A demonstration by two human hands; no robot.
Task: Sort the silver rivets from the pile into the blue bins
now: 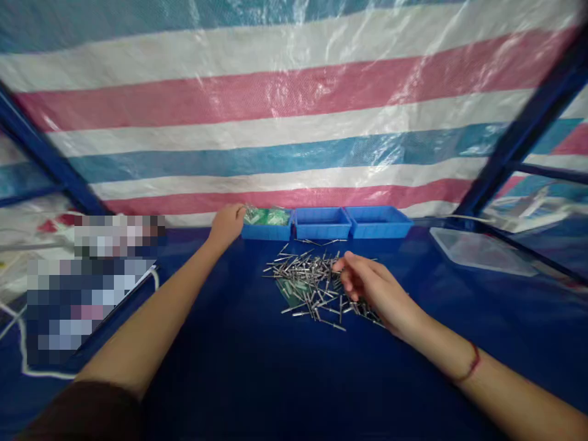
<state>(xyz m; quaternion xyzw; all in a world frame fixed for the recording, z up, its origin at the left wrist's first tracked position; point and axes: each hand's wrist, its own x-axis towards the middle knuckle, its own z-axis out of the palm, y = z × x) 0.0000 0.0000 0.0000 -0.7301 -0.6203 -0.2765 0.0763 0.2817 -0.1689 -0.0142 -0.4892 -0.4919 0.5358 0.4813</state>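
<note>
A loose pile of thin silver metal pins (305,272) lies on the dark blue table, with a green piece (289,293) partly under it. My right hand (362,282) is over the right side of the pile, its fingers curled together; whatever they hold is too small to make out. At the left end of the bin row, my left hand (228,223) touches the left edge of a blue bin (266,232) that contains clear and green packets (277,217). Its fingertips are hidden at the bin's edge, so its grip does not show.
Two more blue bins (323,230) (381,229) continue the row to the right. A translucent tray or lid (482,251) lies at the right. White cable (46,372) and blurred items are at the left. Striped sheeting (294,141) hangs behind, between blue frame posts (505,144).
</note>
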